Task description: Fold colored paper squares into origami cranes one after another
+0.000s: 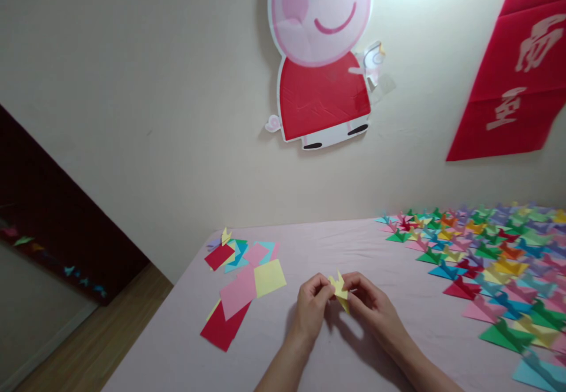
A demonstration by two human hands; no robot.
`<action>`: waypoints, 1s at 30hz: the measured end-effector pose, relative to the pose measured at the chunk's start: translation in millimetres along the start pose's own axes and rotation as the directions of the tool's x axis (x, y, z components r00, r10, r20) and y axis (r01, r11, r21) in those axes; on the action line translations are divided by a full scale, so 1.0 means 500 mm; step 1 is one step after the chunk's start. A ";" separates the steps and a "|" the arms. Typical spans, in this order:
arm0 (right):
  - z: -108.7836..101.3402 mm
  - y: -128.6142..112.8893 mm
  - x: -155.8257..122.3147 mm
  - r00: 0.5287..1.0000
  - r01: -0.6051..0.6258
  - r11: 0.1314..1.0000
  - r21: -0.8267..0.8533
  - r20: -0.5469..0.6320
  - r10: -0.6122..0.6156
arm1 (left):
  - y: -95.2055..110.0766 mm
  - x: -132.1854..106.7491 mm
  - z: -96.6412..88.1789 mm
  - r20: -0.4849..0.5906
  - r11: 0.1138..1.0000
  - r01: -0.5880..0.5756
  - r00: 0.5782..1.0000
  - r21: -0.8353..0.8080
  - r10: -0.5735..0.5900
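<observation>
A small folded piece of yellow paper [339, 290] is held just above the pink tablecloth [309, 244], near the front middle. My left hand [311, 307] pinches its left side with fingers closed. My right hand [370, 306] pinches its right side, fingers also closed. Both forearms reach in from the bottom edge. The paper has pointed tips sticking up.
Loose coloured paper squares [241, 292] in red, pink, yellow and blue lie to the left. Several finished folded paper figures [490, 262] cover the right part of the table. A cartoon pig cutout [322, 56] and a red banner [517, 68] hang on the wall. The table's left edge drops to a wooden floor [88, 345].
</observation>
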State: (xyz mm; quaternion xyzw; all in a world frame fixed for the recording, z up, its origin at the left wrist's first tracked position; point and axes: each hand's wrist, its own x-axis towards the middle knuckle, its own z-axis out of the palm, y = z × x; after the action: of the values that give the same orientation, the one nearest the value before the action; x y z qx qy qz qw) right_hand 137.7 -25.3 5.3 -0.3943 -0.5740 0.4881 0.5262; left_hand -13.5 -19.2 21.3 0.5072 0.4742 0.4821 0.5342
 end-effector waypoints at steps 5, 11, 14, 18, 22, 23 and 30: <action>0.000 -0.004 0.003 0.994 -0.065 0.997 0.047 -0.085 0.068 | -0.009 -0.003 0.005 0.030 1.000 -0.019 0.999 0.020 0.018; 0.002 -0.011 0.009 0.982 -0.075 0.993 0.094 -0.167 0.090 | -0.016 -0.011 0.010 0.060 0.992 -0.055 0.997 0.117 0.048; 0.004 -0.011 0.009 0.979 -0.080 0.991 0.111 -0.176 0.099 | -0.016 -0.013 0.014 0.015 0.985 -0.054 0.999 0.167 0.052; 0.004 -0.006 0.007 0.978 -0.097 0.986 0.132 -0.171 0.119 | -0.019 -0.013 0.021 -0.027 0.989 -0.061 0.998 0.136 0.065; 0.002 -0.002 0.008 0.976 -0.089 0.989 0.118 -0.187 0.110 | -0.025 -0.014 0.027 -0.074 0.995 -0.042 0.996 0.089 0.049; 0.002 -0.002 0.009 0.978 -0.082 0.991 0.110 -0.183 0.101 | -0.027 -0.014 0.028 -0.081 0.996 -0.043 0.995 0.077 0.049; 0.006 -0.010 0.006 0.971 -0.179 0.982 0.062 -0.152 0.187 | -0.033 -0.016 0.032 -0.204 0.994 -0.095 0.973 0.057 0.105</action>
State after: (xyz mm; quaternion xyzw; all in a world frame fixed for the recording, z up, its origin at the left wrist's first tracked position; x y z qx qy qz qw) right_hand 134.6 -24.0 10.7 -0.4700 -0.4801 0.5155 0.5318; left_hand 2.4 -28.8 5.4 0.4901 0.5120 0.5472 0.4451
